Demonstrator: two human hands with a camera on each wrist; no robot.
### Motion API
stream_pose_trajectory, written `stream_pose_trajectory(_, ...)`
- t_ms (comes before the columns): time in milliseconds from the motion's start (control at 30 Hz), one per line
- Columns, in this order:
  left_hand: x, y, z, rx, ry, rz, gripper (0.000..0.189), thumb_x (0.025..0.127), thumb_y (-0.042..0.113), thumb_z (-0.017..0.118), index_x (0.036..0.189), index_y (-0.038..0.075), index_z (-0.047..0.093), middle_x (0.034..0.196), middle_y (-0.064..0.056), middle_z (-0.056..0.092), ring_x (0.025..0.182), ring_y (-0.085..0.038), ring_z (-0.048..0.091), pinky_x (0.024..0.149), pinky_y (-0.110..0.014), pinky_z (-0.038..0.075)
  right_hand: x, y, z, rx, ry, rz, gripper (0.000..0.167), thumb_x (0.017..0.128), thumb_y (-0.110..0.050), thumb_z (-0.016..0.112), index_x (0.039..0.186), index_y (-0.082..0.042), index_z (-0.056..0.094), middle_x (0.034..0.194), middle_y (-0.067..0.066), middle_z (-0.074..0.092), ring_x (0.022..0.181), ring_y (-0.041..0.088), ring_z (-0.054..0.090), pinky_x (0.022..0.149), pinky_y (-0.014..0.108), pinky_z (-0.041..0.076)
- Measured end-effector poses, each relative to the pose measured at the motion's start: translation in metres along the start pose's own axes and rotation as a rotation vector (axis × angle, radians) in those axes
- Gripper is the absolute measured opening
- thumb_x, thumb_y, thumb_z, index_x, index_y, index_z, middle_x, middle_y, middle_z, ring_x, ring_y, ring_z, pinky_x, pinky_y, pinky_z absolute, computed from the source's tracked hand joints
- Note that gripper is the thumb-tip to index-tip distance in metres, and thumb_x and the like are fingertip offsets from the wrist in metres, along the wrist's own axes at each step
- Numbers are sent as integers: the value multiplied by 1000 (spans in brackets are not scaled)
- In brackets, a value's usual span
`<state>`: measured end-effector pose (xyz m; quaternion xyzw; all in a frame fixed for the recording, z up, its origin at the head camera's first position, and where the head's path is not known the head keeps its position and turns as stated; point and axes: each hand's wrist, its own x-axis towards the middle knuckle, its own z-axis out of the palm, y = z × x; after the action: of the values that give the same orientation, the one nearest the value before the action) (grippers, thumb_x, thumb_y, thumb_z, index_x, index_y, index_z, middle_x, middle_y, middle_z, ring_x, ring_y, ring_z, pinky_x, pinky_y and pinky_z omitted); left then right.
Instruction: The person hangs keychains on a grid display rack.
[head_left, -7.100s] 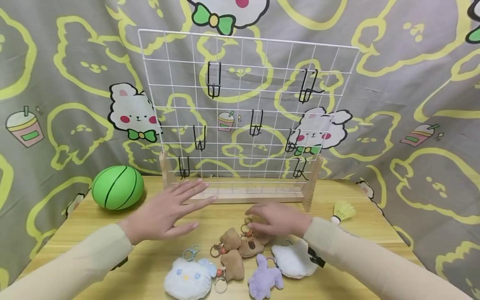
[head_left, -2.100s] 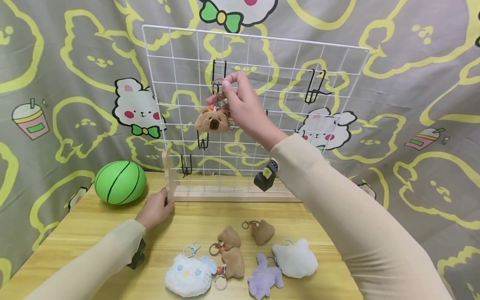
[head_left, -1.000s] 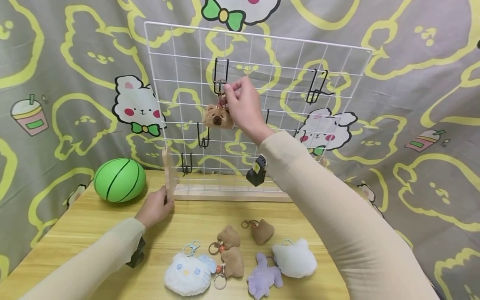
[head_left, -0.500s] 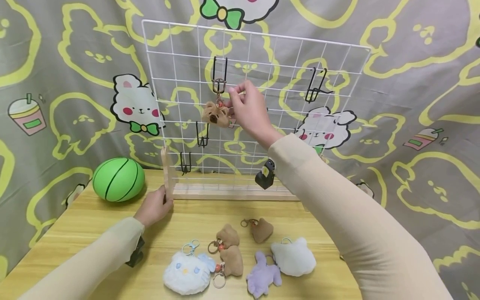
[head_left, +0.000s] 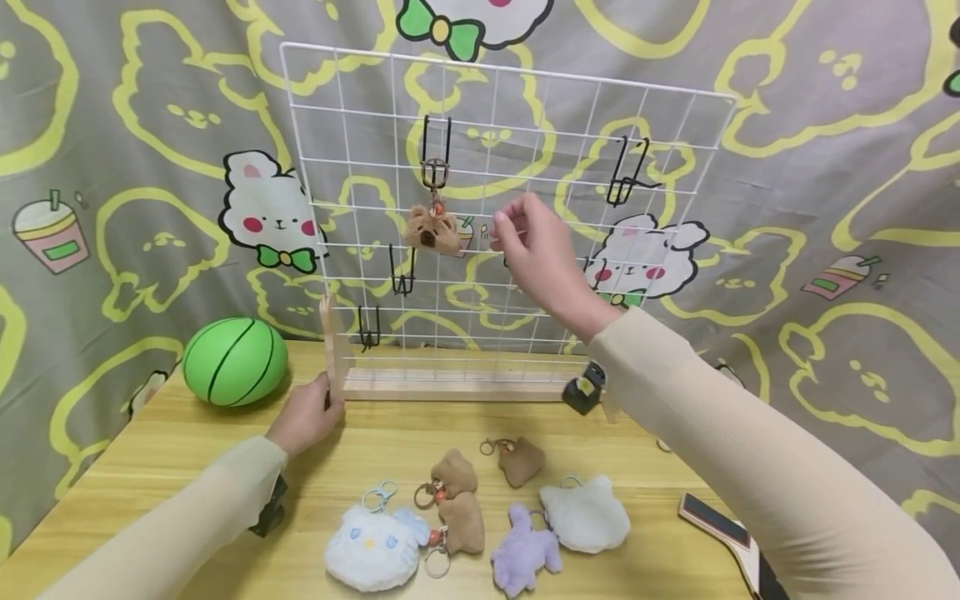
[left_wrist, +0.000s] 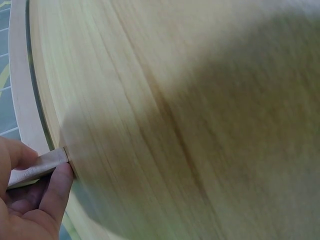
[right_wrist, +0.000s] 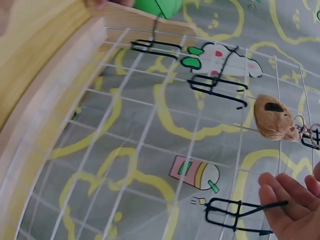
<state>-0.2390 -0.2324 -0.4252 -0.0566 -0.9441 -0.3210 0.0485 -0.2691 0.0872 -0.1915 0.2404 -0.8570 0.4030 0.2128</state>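
A brown plush bear-head keychain (head_left: 432, 232) hangs by its ring from the upper-left black hook (head_left: 425, 137) on the white wire grid (head_left: 493, 125). My right hand (head_left: 543, 258) is to its right, fingers loosely bent and holding nothing. In the right wrist view that hand (right_wrist: 292, 205) is apart from the plush bear head (right_wrist: 272, 117). Down at the left, my left hand (head_left: 306, 415) grips the grid's wooden stand (head_left: 331, 342). The left wrist view shows thumb and fingers pinching the end of a wooden piece (left_wrist: 37, 167).
On the table lie a white-and-blue cat plush (head_left: 371, 550), several brown plush keychains (head_left: 462, 523), a purple plush (head_left: 525, 552) and a white plush (head_left: 588, 515). A green ball (head_left: 236, 362) is at left, a flat-headed brush (head_left: 716, 521) at lower right. Other hooks (head_left: 628, 171) stick out from the grid.
The right hand took a brown bear keychain from the table and put its ring on the upper-left hook. It then let go and moved right and down. The left hand took hold of the stand.
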Motion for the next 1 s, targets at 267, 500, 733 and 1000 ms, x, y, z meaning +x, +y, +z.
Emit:
stream_pose_trajectory(267, 2, -1, -1, 22, 22, 35, 30, 95, 2, 55, 119, -16, 53, 79, -15, 60, 65, -19, 53, 55, -30, 44, -35, 3, -10, -80, -36, -259, 20, 110, -15, 50, 119, 1, 57, 114, 14, 70, 109, 26, 70, 102, 36, 57)
stream_pose_trajectory(500, 1, 1, -1, 11, 12, 16, 29, 96, 2, 54, 118, -16, 53, 79, -14, 59, 65, -19, 53, 55, -30, 44, -39, 2, -7, -67, -90, -309, 17, 108, -10, 52, 118, 3, 58, 112, 14, 71, 106, 23, 72, 99, 32, 59)
stream_pose_trajectory(733, 0, 1, -1, 9, 1, 0, 30, 96, 3, 54, 120, -16, 52, 79, -15, 59, 65, -19, 53, 55, -30, 44, -76, 26, 19, -100, -322, -350, 16, 107, -12, 55, 117, 0, 61, 109, 12, 74, 103, 20, 74, 92, 26, 60)
stream_pose_trajectory(1000, 1, 1, -1, 25, 5, -2, 30, 95, 3, 55, 119, -15, 53, 82, -16, 61, 69, -21, 55, 58, -32, 45, -124, 83, 57, -302, -638, -73, 14, 105, -14, 59, 109, -2, 64, 88, 4, 67, 75, 12, 60, 67, 28, 54)
